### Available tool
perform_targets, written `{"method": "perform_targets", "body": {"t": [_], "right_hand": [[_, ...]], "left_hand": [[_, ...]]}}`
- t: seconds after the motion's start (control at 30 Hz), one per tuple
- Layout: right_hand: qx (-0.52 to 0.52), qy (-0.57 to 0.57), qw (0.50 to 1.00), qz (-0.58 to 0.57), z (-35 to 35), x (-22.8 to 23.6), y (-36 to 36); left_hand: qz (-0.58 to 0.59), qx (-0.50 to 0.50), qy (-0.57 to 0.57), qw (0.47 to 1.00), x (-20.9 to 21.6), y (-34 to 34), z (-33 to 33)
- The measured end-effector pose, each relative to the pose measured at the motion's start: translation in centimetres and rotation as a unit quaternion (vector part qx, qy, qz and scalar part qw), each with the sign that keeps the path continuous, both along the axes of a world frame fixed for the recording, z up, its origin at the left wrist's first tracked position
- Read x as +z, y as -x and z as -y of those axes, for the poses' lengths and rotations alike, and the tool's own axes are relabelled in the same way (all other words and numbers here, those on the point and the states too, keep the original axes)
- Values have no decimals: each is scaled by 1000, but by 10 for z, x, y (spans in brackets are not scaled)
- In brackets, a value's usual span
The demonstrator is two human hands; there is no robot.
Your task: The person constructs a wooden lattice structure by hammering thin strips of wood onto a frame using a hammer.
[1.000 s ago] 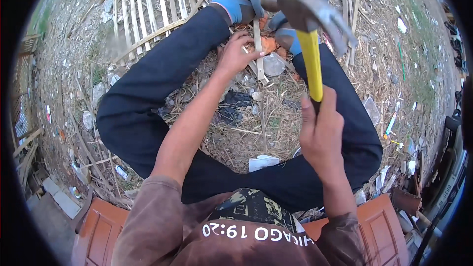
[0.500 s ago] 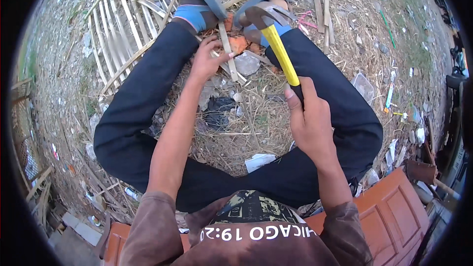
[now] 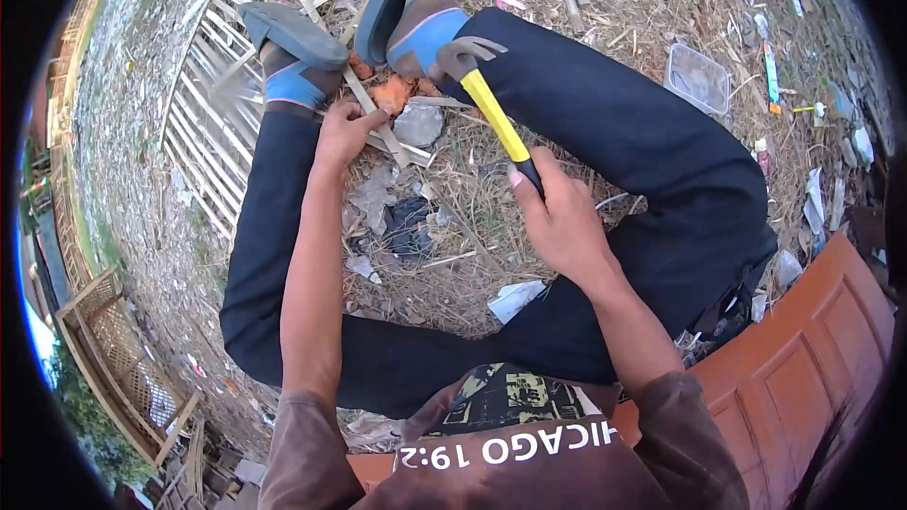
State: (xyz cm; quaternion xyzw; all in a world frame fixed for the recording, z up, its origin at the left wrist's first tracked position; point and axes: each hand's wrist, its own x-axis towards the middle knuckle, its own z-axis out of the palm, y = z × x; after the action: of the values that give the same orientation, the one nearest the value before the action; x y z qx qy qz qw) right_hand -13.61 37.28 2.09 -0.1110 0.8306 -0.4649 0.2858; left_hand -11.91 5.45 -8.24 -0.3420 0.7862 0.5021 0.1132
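Note:
My right hand [image 3: 567, 222] grips the black end of a claw hammer [image 3: 496, 115]. Its yellow handle leans up and left, and the steel head is raised near my right ankle. Low between my feet, my left hand [image 3: 345, 135] has its fingers curled and its thumb at a flat wooden slat [image 3: 389, 137]. Whether a small piece also sits in those fingers is too small to see. A broken orange brick [image 3: 393, 93] and a grey stone [image 3: 419, 125] lie by the slat. At the left, a frame of thin wooden slats [image 3: 194, 170] rests beside my foot.
Dry straw and scraps cover the ground, with black plastic [image 3: 408, 227] and white paper [image 3: 516, 300] between my legs. A clear plastic tub [image 3: 697, 78] lies right of my knee. An orange panelled board [image 3: 784, 378] is beneath me, and a lattice panel [image 3: 142, 373] stands far left.
The view has shifted, so my feet and the slatted frame appear further left. My left fingers have drawn in closer at the slat. The hammer stays raised in my right hand.

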Motion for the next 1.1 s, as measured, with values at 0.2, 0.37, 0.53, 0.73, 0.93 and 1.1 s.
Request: {"method": "perform_targets", "body": {"t": [0.2, 0.37, 0.53, 0.73, 0.93, 1.1], "right_hand": [[52, 23, 998, -29, 0, -9, -11], [58, 0, 998, -25, -2, -12, -14], [61, 25, 997, -32, 1, -10, -13], [67, 16, 997, -18, 1, -7, -11], [71, 15, 997, -13, 1, -6, -11], [69, 10, 998, -2, 2, -8, -13]], "left_hand": [[43, -134, 151, 979, 14, 6, 13], [192, -40, 7, 981, 41, 17, -5], [186, 4, -39, 982, 51, 10, -5], [172, -39, -54, 983, 36, 4, 13], [159, -19, -58, 985, 32, 1, 14], [-9, -10, 19, 1000, -5, -9, 11]]}}
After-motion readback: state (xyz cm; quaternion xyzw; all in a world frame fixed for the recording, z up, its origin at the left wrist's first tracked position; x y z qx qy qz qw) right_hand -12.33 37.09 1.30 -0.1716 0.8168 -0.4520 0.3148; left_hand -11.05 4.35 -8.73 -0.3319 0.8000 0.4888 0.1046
